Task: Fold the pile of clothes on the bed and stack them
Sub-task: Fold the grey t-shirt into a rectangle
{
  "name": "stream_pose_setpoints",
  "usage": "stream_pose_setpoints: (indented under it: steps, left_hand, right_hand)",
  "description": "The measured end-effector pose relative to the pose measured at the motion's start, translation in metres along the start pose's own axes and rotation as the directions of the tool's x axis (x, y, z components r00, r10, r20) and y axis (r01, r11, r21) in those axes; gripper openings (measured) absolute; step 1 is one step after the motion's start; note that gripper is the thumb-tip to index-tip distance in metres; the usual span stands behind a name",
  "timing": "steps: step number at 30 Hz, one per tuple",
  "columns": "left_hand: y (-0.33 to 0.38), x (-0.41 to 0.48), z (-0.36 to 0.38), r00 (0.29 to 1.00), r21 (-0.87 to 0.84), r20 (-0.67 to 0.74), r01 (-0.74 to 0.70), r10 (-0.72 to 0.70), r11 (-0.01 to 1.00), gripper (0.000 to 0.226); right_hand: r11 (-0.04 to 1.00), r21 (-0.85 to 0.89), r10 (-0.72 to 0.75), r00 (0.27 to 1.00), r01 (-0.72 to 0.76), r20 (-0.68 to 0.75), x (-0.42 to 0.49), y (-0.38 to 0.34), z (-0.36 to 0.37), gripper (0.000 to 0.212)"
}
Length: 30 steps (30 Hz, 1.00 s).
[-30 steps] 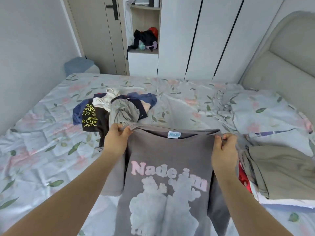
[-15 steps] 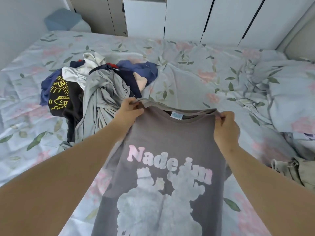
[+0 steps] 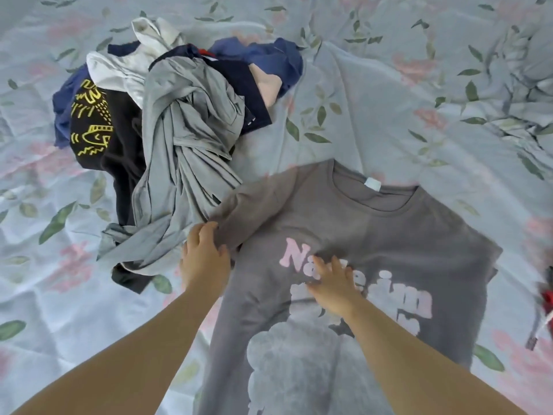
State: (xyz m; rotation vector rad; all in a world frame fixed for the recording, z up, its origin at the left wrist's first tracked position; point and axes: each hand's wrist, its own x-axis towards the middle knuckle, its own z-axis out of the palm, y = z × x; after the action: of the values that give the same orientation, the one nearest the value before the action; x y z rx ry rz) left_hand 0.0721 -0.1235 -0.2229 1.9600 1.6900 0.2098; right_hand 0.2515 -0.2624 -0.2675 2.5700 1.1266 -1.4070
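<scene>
Tee (image 3: pixel 389 235) soft, light, floppy; best pinched at shoulders. Left hand (image 3: pixel 205 259) resting loose on sleeve (image 3: pixel 254 211), right hand (image 3: pixel 332 286) spread flat on print (image 3: pixel 404 298).

Left hand (image 3: pixel 205 259): bare, its back and knuckles showing.
Right hand (image 3: pixel 332 287): bare, fingers slightly blurred.
Left forearm (image 3: pixel 134 348): bare skin from wrist to the lower frame edge.
Right forearm (image 3: pixel 419 363): bare likewise, wrist to frame edge.

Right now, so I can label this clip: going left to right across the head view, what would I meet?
From the left: black top with yellow print → left hand → right hand → white neck label → red cloth at the right edge.
</scene>
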Motion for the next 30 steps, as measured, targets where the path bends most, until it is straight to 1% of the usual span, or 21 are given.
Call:
stream_pose_setpoints:
  steps: [1,2,4,6,7,8,9,10,12,13,15,16,17,18,22,24,27,28,29,30]
  left_hand:
    - [-0.006,0.003,0.000,0.996,-0.026,-0.034,0.078,-0.078,0.997,0.046]
    - [-0.011,0.007,-0.001,0.987,-0.075,-0.029,0.155,-0.158,0.985,0.046]
    - [-0.016,0.017,0.002,0.962,-0.253,0.071,0.274,-0.265,0.928,0.049]
    - [-0.016,0.026,0.007,0.927,-0.445,0.153,0.373,-0.341,0.814,0.050]
    - [-0.014,0.031,0.010,0.905,-0.511,0.178,0.421,-0.387,0.749,0.049]
    - [-0.012,0.034,0.012,0.884,-0.550,0.200,0.459,-0.423,0.698,0.048]
    - [-0.010,0.038,0.014,0.872,-0.566,0.219,0.479,-0.438,0.671,0.045]
    - [-0.008,0.040,0.015,0.874,-0.562,0.234,0.479,-0.426,0.674,0.038]
    - [-0.008,0.043,0.015,0.901,-0.509,0.236,0.434,-0.365,0.743,0.013]
    - [-0.008,0.044,0.013,0.913,-0.483,0.226,0.408,-0.340,0.775,0.006]
    - [-0.009,0.048,0.003,0.935,-0.457,0.179,0.353,-0.305,0.816,0.010]
    - [-0.008,0.050,-0.005,0.945,-0.447,0.142,0.327,-0.295,0.833,0.006]
    - [-0.007,0.054,-0.014,0.955,-0.428,0.094,0.295,-0.283,0.854,0.002]
    - [-0.006,0.059,-0.025,0.964,-0.401,0.039,0.256,-0.262,0.880,0.006]
    - [-0.003,0.087,-0.073,0.980,-0.242,-0.146,0.095,-0.133,0.966,0.003]
    - [-0.003,0.103,-0.093,0.981,-0.141,-0.177,0.055,-0.080,0.989,0.006]
    - [-0.007,0.121,-0.104,0.984,0.096,-0.180,0.024,-0.006,0.995,0.017]
    - [-0.007,0.124,-0.103,0.985,0.113,-0.174,0.019,0.001,0.993,0.019]
    - [-0.006,0.124,-0.099,0.983,0.068,-0.180,0.032,-0.019,0.997,0.020]
    - [-0.005,0.121,-0.091,0.978,-0.018,-0.196,0.067,-0.069,0.998,0.023]
  right_hand:
    - [0.999,-0.044,0.000,1.000,0.000,0.011,0.006,0.002,0.004,0.059]
    - [0.998,-0.066,0.006,1.000,-0.004,0.020,0.010,0.003,0.005,0.059]
    - [0.997,-0.075,0.018,0.998,-0.014,0.055,0.016,0.006,0.001,0.062]
    - [0.996,-0.091,0.031,0.995,-0.023,0.097,0.019,0.005,-0.004,0.064]
    - [0.994,-0.101,0.041,0.993,-0.030,0.108,0.020,0.004,-0.005,0.064]
    - [0.993,-0.110,0.049,0.992,-0.036,0.114,0.021,0.003,-0.006,0.065]
    - [0.992,-0.119,0.056,0.991,-0.042,0.118,0.021,0.003,-0.005,0.065]
    - [0.991,-0.124,0.062,0.991,-0.047,0.120,0.020,0.002,-0.005,0.065]
    - [0.992,-0.106,0.081,0.991,-0.069,0.111,0.017,0.000,-0.004,0.067]
    - [0.993,-0.092,0.089,0.991,-0.080,0.102,0.015,0.000,-0.004,0.067]
    - [0.993,-0.070,0.098,0.991,-0.092,0.095,0.012,-0.001,-0.003,0.068]
    - [0.993,-0.066,0.100,0.990,-0.094,0.095,0.011,-0.001,-0.003,0.069]
    - [0.993,-0.066,0.103,0.990,-0.097,0.097,0.010,-0.002,-0.004,0.069]
    - [0.993,-0.066,0.102,0.990,-0.096,0.101,0.009,-0.002,-0.004,0.069]
    - [0.995,-0.056,0.092,0.990,-0.087,0.102,0.006,-0.004,-0.006,0.071]
    - [0.995,-0.043,0.092,0.990,-0.088,0.106,0.006,-0.003,-0.006,0.073]
    - [0.996,-0.032,0.092,0.990,-0.089,0.108,0.005,-0.002,-0.006,0.076]
    - [0.996,-0.028,0.091,0.990,-0.088,0.110,0.006,-0.002,-0.006,0.077]
    - [0.996,-0.027,0.089,0.990,-0.087,0.112,0.006,-0.002,-0.006,0.078]
    - [0.996,-0.028,0.088,0.989,-0.085,0.116,0.006,-0.002,-0.006,0.078]
